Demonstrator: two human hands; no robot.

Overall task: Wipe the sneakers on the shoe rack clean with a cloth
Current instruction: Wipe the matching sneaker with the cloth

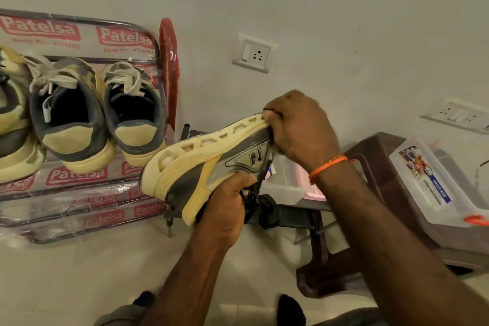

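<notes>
The room has a pale wall with a white switch plate (254,52) on it and a light floor (79,272) below. A metal shoe rack (79,180) stands against the wall on the left, with its plastic wrapping on. Two yellow and grey sneakers (68,114) sit side by side on the rack with their heels facing out, and part of a third shoe (13,127) shows at the far left edge. The person holds one more sneaker (201,167) up in the air, in front of the rack and just to its right, tipped so the sole faces up and back. The left hand (225,209) has its grip curled under the shoe near the laces. The right hand (299,127) has its grip pinched on the toe end of the sole. A cloth may be tucked under the right fingers, but it is hidden, so I cannot tell. The right wrist wears an orange thread band (328,167). Behind the hands is a dark low stool (370,156) with a clear plastic box (428,180) on it, and another clear tub (285,188) sits next to it. As for the job, this looks like the middle of it. One shoe is in hand, and its sole looks yellowed. The shoes on the rack look dusty and worn, so they likely need wiping too.
</notes>
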